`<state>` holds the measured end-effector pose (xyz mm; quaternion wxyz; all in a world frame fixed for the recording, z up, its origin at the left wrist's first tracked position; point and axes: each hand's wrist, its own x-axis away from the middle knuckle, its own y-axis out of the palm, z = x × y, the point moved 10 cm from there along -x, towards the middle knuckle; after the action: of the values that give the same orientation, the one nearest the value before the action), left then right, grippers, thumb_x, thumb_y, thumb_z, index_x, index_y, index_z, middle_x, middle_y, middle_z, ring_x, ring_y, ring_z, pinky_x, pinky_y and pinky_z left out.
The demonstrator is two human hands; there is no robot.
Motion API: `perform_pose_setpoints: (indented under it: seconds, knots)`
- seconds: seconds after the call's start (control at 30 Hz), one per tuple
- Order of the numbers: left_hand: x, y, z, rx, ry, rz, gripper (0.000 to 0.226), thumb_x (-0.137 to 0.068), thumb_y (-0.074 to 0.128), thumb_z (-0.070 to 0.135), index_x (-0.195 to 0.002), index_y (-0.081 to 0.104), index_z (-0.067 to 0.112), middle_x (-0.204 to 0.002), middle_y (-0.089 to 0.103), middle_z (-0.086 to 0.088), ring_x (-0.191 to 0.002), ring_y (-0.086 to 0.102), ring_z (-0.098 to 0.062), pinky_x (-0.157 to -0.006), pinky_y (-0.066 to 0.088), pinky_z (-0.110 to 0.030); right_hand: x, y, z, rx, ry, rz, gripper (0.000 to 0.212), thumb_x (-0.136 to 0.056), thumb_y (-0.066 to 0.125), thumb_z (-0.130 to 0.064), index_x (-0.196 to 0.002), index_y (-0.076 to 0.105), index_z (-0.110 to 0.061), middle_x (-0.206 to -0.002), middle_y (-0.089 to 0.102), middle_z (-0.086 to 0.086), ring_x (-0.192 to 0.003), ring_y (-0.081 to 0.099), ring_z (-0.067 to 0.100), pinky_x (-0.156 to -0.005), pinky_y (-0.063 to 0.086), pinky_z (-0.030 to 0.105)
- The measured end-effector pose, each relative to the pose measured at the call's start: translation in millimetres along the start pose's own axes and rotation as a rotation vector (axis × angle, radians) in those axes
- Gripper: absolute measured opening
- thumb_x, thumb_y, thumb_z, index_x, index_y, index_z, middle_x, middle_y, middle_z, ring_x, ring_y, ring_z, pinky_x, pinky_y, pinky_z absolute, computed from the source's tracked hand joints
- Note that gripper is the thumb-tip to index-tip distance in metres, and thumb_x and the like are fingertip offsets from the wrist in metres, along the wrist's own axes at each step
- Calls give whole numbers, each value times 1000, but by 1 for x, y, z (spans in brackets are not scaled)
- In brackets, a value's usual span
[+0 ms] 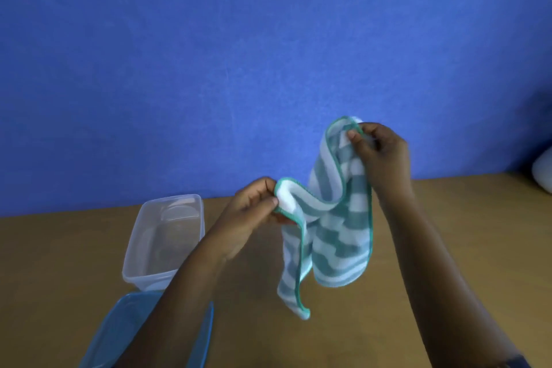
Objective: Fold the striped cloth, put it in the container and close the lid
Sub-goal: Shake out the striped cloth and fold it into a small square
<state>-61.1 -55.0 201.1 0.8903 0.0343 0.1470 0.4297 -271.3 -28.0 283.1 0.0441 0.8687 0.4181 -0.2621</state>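
The striped cloth [337, 230], teal and white with a green hem, hangs in the air above the table. My left hand [254, 206] pinches one corner of it at the lower left. My right hand [379, 155] pinches another corner higher up on the right. The cloth sags loosely between them, and its lower end dangles near the table. A clear plastic container [167, 239] stands open and empty on the table to the left. Its blue lid [128, 334] lies flat in front of it, partly hidden by my left forearm.
The brown wooden table [448, 233] runs across the lower view against a blue wall [239, 54]. A pale rounded object [543, 170] shows at the right edge.
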Motion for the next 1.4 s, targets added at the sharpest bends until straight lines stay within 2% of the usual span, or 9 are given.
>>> perform_pose_setpoints:
  seconds: [0.07, 0.17, 0.3, 0.37, 0.47, 0.57, 0.8, 0.97, 1.4]
  knots:
    - [-6, -13, -5, -5, -30, 141, 21, -87, 44, 4, -76, 59, 14, -75, 65, -4, -65, 66, -11, -64, 58, -25, -5, 23, 27, 105, 102, -91, 16, -87, 63, -13, -93, 66, 1, -84, 65, 1, -60, 54, -17, -61, 42, 4]
    - [-11, -32, -21, 68, -116, 347, 31, -92, 30, -3, -76, 53, 11, -80, 58, -13, -61, 65, -15, -64, 57, -26, -6, 39, 45, 266, 125, -114, 15, -87, 64, -20, -94, 67, -8, -107, 65, 5, -90, 63, 9, -80, 46, 24]
    - [-8, -47, -32, 174, -155, 519, 32, -90, 26, 1, -76, 51, 13, -83, 57, -10, -72, 57, -20, -60, 56, -24, 9, 2, 39, 229, 129, 220, 7, -87, 58, -28, -81, 55, -26, -72, 57, -17, -63, 53, 0, -54, 36, 6]
    - [-5, -43, -38, 215, -163, 525, 33, -90, 26, 1, -78, 52, 16, -83, 56, -7, -73, 57, -18, -58, 55, -21, 26, 8, 41, 177, 133, 221, 9, -87, 58, -26, -81, 52, -24, -66, 53, -20, -60, 51, -6, -52, 34, 3]
    - [-3, -27, -46, 227, -176, 467, 30, -91, 32, 3, -79, 56, 15, -82, 61, -6, -74, 62, -15, -62, 57, -23, 57, 63, 43, 160, 102, -146, 15, -85, 64, -18, -74, 55, -24, -67, 58, -18, -58, 55, -7, -54, 38, 8]
    - [-3, -19, -47, 187, -166, 452, 23, -92, 37, 7, -80, 56, 11, -86, 63, -9, -82, 62, -18, -74, 55, -30, 79, 82, 49, 79, 138, -272, 22, -84, 65, -19, -70, 55, -32, -64, 62, -18, -62, 58, -12, -54, 40, 2]
    - [5, -19, -40, -49, -95, 603, 21, -91, 54, 12, -96, 56, -8, -98, 65, -27, -96, 62, -38, -94, 47, -48, 90, 84, 52, 70, 206, -246, 16, -80, 69, -33, -70, 58, -27, -69, 67, -14, -70, 63, -9, -58, 43, 3]
    - [8, -27, -25, -282, -30, 691, 13, -86, 62, 14, -77, 61, 4, -69, 63, -6, -72, 56, -18, -67, 47, -31, 83, 60, 39, 53, 166, -32, 23, -79, 70, -21, -65, 54, -28, -64, 62, -14, -66, 58, -13, -58, 40, 1]
    - [-2, -35, -14, -268, -36, 657, 14, -86, 62, 19, -78, 64, 8, -75, 64, -8, -72, 56, -18, -71, 45, -35, 86, 87, 16, 63, 68, -321, 28, -87, 52, -8, -102, 71, -21, -95, 66, -13, -88, 57, -13, -78, 44, 3]
